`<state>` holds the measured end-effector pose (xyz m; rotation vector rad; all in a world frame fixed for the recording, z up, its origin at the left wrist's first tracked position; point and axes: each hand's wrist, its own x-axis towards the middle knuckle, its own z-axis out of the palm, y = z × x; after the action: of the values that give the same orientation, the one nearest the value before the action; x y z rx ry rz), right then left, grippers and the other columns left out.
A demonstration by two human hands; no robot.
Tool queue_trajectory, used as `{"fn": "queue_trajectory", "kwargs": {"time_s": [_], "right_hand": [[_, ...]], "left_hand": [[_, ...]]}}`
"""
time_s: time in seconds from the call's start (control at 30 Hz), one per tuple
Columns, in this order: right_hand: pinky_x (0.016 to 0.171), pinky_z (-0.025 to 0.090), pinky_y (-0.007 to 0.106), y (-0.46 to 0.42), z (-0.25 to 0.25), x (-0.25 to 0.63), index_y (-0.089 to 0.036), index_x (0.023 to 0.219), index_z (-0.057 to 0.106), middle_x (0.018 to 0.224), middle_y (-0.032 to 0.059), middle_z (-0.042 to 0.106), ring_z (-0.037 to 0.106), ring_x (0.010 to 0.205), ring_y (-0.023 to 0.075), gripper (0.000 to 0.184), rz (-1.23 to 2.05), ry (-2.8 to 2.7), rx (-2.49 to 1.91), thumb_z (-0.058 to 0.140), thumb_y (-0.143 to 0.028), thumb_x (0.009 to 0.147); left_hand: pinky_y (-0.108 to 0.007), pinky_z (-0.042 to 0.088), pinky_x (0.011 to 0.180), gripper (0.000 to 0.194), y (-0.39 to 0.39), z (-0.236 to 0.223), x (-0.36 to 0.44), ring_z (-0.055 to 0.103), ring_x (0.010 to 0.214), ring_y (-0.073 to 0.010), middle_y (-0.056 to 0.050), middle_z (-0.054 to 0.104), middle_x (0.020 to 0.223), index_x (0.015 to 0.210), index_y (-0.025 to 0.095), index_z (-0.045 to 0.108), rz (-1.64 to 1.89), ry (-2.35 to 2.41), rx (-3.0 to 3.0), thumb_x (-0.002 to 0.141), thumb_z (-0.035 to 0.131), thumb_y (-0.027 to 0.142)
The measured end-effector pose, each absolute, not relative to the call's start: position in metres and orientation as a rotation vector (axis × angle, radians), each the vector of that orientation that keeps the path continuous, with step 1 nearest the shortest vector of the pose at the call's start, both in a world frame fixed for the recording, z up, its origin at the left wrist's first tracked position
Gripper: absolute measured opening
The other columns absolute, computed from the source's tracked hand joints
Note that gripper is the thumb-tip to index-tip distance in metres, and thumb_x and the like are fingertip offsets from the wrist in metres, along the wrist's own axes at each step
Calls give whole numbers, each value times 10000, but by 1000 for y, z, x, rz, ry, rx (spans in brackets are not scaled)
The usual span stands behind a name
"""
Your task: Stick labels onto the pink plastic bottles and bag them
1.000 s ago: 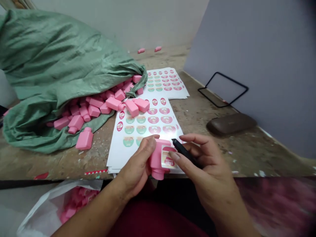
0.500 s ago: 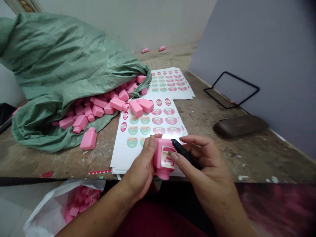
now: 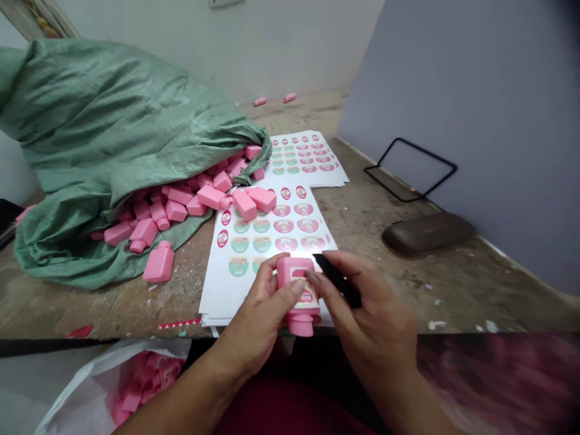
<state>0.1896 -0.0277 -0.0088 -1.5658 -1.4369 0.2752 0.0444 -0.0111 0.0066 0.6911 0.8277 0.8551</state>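
Note:
A small pink plastic bottle (image 3: 301,323) is held neck toward me over the table's front edge, with a printed label (image 3: 308,295) on its upper face. My left hand (image 3: 260,314) is closed round its left side, the thumb lying on the label. My right hand (image 3: 371,308) grips a slim black tool (image 3: 338,278), whose kind I cannot make out. Its thumb and fingertips touch the right side of the label. Beneath the hands lies a stack of sticker sheets (image 3: 220,296) with pink and green labels.
A green sack (image 3: 136,115) spills several pink bottles (image 3: 211,197) at the left, two onto the sheets. More sticker sheets (image 3: 328,179) lie behind. A brown case (image 3: 428,232) and black wire frame (image 3: 410,169) sit right, by a grey panel (image 3: 475,109). A white bag (image 3: 77,386) of bottles is below left.
My left thumb has moved from the bottle's side onto the label. The bottle has rolled so its labelled face points more upward. The black tool stays in my right hand.

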Motion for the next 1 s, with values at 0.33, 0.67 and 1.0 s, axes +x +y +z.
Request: {"fn": "queue_trajectory", "kwargs": {"time_s": [0.33,0.67,1.0], "right_hand": [[590,472,286,-20,-2,183,-249,1031,626,751,-32,606,569,653,149,311,847,-1152,-1358,720,-384,768],[657,466,300,-18,-13,185,-259,1028,640,810,-19,641,578,727,161,333,840,-1114,-1392,749,-436,767],[786,518,394,-14,-30,194,-340,987,702,1032,61,736,672,988,290,312,900,-1179,-1544,729,-566,773]], "left_hand": [[-273,535,763,722,-11,15,38,612,866,-126,-27,611,1061,1262,240,432,790,865,616,660,809,113],[-341,580,692,444,-10,6,10,709,877,-227,-104,666,1120,1205,234,474,836,858,568,856,675,421],[-354,478,943,522,-64,53,-169,631,1116,-281,-51,711,1198,1234,295,668,214,1713,1432,754,745,486]]}}
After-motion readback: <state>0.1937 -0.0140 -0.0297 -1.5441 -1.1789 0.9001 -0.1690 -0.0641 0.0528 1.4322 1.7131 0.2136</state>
